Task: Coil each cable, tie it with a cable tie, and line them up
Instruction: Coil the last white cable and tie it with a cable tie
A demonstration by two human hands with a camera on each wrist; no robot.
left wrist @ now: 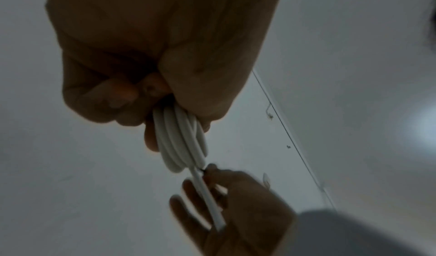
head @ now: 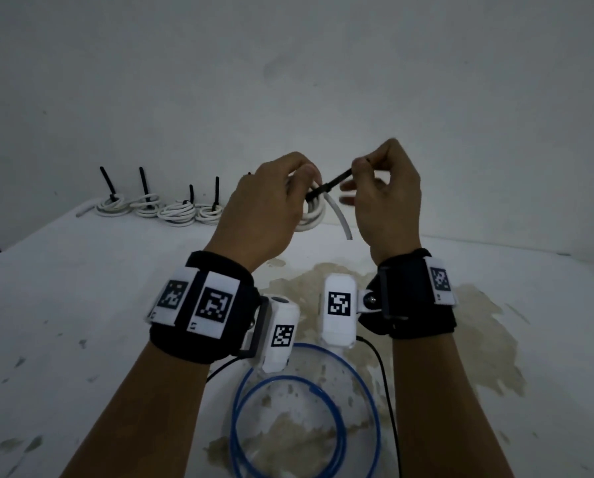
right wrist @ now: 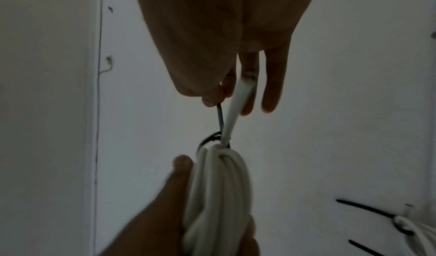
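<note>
- My left hand (head: 264, 205) sits just left of the middle of the head view, raised above the white, stained counter (head: 82, 288), its fingers (left wrist: 101, 99) curled tight round a coiled white round cable (head: 311, 210).
- In the left wrist view the loops of that coil (left wrist: 181, 140) come out from under my fist side by side, and one loose straight end runs down toward the lower middle of the frame.
- My right hand (head: 387, 194) is just right of centre in the head view, thumb and forefinger pinched together on the tail of a thin black plastic cable tie (head: 328, 189); my other fingers (right wrist: 271, 84) hang straight and relaxed.
- In the right wrist view the tie (right wrist: 212, 139) makes a small black loop round the top of the coil (right wrist: 219, 194), with its tail going up to my pinch beside the loose white end.
- At the middle left of the head view, against the pale wall (head: 288, 63), four white cable coils (head: 161, 210) lie in a row on the counter, each with a black tie tail standing upright.
- At the bottom centre of the head view a thin blue cable (head: 306, 419) lies in loose rings on the counter, between my forearms.
- Black wrist straps with white square-patterned tags (head: 213, 305) ring both wrists.
</note>
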